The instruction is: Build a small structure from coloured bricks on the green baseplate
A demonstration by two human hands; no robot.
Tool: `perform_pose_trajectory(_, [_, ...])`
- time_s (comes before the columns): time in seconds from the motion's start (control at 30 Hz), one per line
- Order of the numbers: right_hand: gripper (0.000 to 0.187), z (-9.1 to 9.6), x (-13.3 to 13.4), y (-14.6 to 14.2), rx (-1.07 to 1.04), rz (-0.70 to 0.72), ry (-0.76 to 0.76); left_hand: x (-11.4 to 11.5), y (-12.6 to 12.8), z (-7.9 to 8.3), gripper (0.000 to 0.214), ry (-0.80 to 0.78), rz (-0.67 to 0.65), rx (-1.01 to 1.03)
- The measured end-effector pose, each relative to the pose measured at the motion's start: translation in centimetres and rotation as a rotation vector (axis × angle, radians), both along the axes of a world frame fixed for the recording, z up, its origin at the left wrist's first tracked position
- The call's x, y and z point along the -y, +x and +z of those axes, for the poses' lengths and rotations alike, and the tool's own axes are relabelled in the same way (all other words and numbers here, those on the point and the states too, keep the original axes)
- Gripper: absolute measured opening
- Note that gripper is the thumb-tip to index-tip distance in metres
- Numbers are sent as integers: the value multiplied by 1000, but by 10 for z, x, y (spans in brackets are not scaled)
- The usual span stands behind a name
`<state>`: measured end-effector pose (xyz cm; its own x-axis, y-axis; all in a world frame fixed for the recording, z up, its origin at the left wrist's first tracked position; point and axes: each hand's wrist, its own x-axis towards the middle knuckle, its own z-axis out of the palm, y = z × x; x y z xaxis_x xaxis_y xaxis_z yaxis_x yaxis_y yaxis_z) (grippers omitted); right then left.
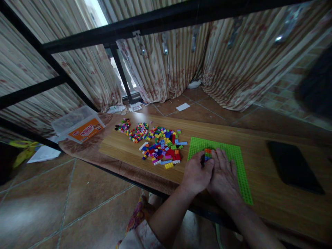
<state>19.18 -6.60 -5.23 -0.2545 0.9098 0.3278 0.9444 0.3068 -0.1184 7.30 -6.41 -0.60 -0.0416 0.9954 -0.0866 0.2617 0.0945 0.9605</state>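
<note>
A bright green baseplate [240, 162] lies on the wooden table [124, 147]. On its near left part stands a small stack of coloured bricks [207, 154]. My left hand [195, 174] is curled, its fingertips pinched against the left side of that stack. My right hand [224, 174] lies over the plate beside the stack, fingers stretched forward and touching it. To the left of the plate spreads a pile of loose coloured bricks [162, 147], with a second heap of smaller pieces [137, 131] further left.
A clear plastic box with an orange label [79, 124] sits at the table's far left corner. A black flat pad [294, 166] lies at the right. Black metal bars [129, 29] cross overhead. Striped curtains hang behind; the floor is tiled.
</note>
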Motion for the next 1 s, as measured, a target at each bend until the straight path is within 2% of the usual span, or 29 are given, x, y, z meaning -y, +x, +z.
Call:
perform_pose_trajectory(0.33, [77, -7, -1, -3, -33, -2, 4, 0, -1, 3, 43, -13, -3, -34])
perform_pose_trajectory(0.47, [75, 6, 1, -2, -168, 31, -42, -2, -4, 5, 38, -5, 0, 11])
perform_pose_trajectory(0.57, [72, 25, 1, 7, -430, 7, -75, -5, -10, 3, 36, 10, 24, 9])
perform_pose_trajectory(0.67, [67, 38, -7, 19, -731, -153, -48, -9, -17, 1, 35, 31, 44, 13])
perform_pose_trajectory(0.77, [54, 40, -17, 28, -1025, -292, -48, -10, -20, 0, 36, 28, 41, -8])
perform_pose_trajectory(0.87, [45, 37, -24, 28, -1359, -386, -161, -8, -18, 1, 37, 28, 11, -87])
perform_pose_trajectory(1.0, [38, 35, -24, 24, -1622, -397, -326, -3, -12, 3, 37, 52, -34, -96])
